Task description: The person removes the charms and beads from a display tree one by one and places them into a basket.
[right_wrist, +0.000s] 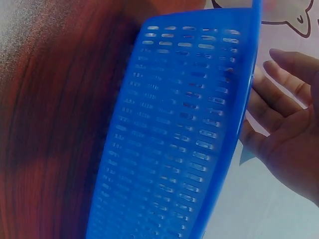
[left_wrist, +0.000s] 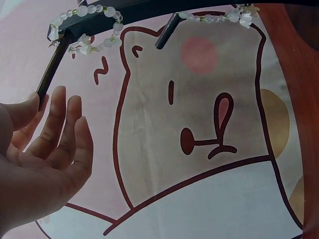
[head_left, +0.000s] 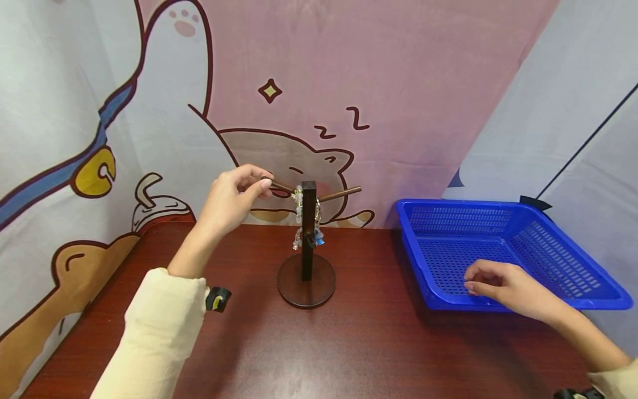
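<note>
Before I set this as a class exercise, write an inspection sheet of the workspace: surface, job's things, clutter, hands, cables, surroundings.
Surface: glossy, red-brown wood-grain table.
Job's things: dark jewelry stand, upright, with beaded bracelets on it; blue perforated plastic basket to the right.
Clutter: nothing seen.
Hands: left hand pinches the tip of the stand's upper-left peg; right hand, loosely curled, is at the basket's near rim, contact unclear.
Cables: nothing seen.
Surroundings: cartoon-print fabric backdrop.

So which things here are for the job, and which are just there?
For the job, it seems:
dark stand, one peg pinched by the left grip
bead bracelets, hanging on it
blue basket, near the right grip

Just there:
table
cartoon cloth behind
</note>
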